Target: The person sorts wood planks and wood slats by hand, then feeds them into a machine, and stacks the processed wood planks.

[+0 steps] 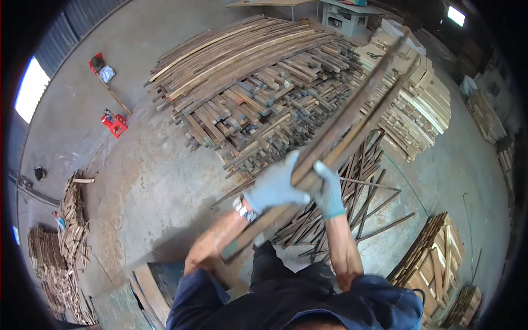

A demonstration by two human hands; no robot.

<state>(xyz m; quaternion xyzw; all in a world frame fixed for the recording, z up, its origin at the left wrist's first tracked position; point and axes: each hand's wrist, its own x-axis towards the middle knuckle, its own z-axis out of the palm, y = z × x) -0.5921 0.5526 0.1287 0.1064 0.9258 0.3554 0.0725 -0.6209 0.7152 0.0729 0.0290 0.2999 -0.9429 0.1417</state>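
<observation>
Two long, dark wooden boards (pixel 355 104) run diagonally across the head view, from low left of my hands up toward the far right. They lie close together at my hands and spread slightly apart at the far end. My left hand (pixel 278 184), in a grey glove with a watch at the wrist, grips them from the left side, slightly blurred. From the right, my right hand (pixel 329 190), also gloved, has its fingers wrapped around the boards. Below them, thin dark wood strips (pixel 363 192) lie crisscrossed on the floor.
A large pile of wooden boards (pixel 236 71) stands ahead, with paler stacked wood (pixel 423 104) to its right. A wooden crate-like stack (pixel 434 258) is at lower right. Wood bundles (pixel 55 258) lie at left. A red stool (pixel 114 125) stands on the floor.
</observation>
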